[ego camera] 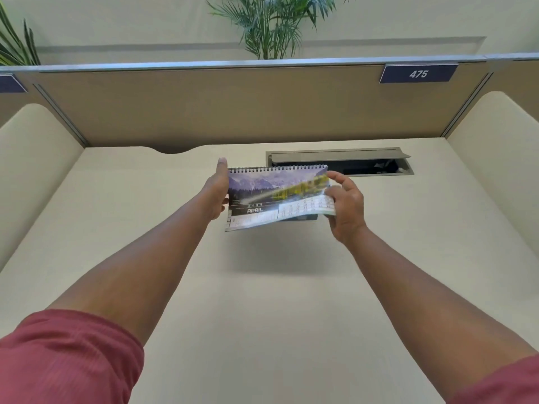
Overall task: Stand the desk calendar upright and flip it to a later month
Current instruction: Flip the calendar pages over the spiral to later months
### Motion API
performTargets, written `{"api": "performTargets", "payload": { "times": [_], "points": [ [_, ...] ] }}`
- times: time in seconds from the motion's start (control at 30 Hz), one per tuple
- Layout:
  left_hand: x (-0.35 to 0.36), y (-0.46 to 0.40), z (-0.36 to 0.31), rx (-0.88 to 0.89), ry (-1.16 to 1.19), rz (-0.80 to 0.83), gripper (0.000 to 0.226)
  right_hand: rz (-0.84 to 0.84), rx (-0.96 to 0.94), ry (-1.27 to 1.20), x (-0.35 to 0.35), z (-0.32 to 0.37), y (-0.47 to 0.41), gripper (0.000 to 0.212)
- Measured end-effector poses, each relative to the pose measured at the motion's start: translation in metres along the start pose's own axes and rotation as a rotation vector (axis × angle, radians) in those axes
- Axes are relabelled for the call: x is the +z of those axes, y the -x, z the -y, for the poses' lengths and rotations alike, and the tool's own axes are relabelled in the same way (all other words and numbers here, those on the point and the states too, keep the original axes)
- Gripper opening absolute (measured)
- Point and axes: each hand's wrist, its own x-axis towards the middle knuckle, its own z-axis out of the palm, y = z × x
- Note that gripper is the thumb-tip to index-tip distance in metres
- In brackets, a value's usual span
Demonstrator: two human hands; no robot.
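The flipping step looks underway: the desk calendar stands at twelve o'clock, showing April. The left hand clasps its nine-o'clock edge while the right hand pinches the April page's three-o'clock corner. Next, I judge, that page must swing over the spiral binding.

Operator body, head view: two bare forearms extend from short sleeves. Left sleeve: dull red fabric with a fine ribbed texture, loose hem ending above the elbow. Right sleeve: same red fabric, visible only at the frame corner. No gloves, watch or rings visible on either hand.
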Motion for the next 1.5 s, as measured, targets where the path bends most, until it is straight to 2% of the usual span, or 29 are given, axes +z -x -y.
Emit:
{"api": "performTargets", "payload": {
  "times": [0.1,0.17,0.2,0.27,0.33,0.4,0.5,0.6,0.73,0.93,1.27,1.5],
  "points": [
    [-0.007,-0.004,0.000,0.063,0.122,-0.076,0.043,0.037,0.063,-0.204,0.010,0.023,-0.005,0.029],
    [-0.013,-0.006,-0.001,0.152,0.197,-0.136,0.027,0.104,0.063,-0.279,0.012,0.033,-0.011,0.033],
    [-0.016,-0.007,-0.001,0.203,0.232,-0.147,0.025,0.129,0.060,-0.294,0.013,0.036,-0.013,0.034],
    [-0.019,-0.006,-0.003,0.325,0.262,-0.113,0.035,0.141,0.039,-0.296,0.015,0.040,-0.019,0.025],
    [-0.020,-0.003,-0.006,0.475,0.221,-0.010,0.044,0.129,-0.020,-0.260,0.019,0.041,-0.023,0.014],
    [-0.020,0.000,-0.008,0.578,0.164,0.062,0.038,0.092,-0.092,-0.153,0.023,0.042,-0.027,0.010],
    [-0.018,-0.002,-0.005,0.693,0.022,0.051,0.013,0.036,-0.208,0.023,0.028,0.045,-0.031,0.015],
    [-0.018,-0.004,-0.003,0.757,-0.018,-0.006,0.002,0.028,-0.266,0.094,0.030,0.048,-0.035,0.014],
    [-0.018,-0.007,-0.004,0.754,0.034,-0.043,0.015,0.009,-0.305,0.159,0.027,0.049,-0.041,0.011],
    [-0.020,-0.012,-0.010,0.719,0.080,0.013,0.011,0.029,-0.296,0.213,0.027,0.049,-0.051,0.016],
    [-0.020,-0.020,-0.010,0.668,0.152,0.043,0.018,0.038,-0.292,0.184,0.031,0.052,-0.057,0.019],
    [-0.021,-0.022,-0.013,0.576,0.253,0.053,0.011,0.037,-0.289,0.142,0.028,0.051,-0.059,0.010]
  ]
}}
